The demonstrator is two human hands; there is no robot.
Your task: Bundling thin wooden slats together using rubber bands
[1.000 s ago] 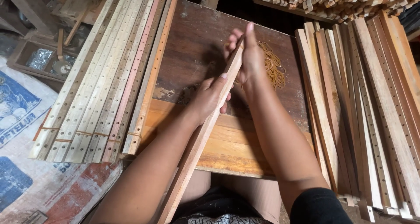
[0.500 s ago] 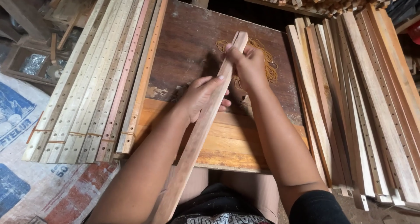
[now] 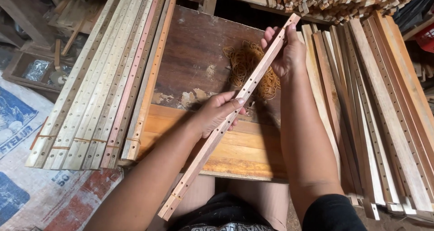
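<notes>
With your left hand (image 3: pixel 219 113) gripping mid-length and your right hand (image 3: pixel 285 55) closed near the far end, you hold the drilled slats (image 3: pixel 235 109) flush above the table (image 3: pixel 194 46), near the rubber bands (image 3: pixel 246 61).

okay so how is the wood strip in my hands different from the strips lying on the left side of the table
The held strip is single, lifted off the table and angled between the left hand and right hand; the left strips lie flat, side by side. The left strips are bound near their close ends with rubber bands; the held strip has no band. Both are long, thin and drilled with a row of holes.
</notes>
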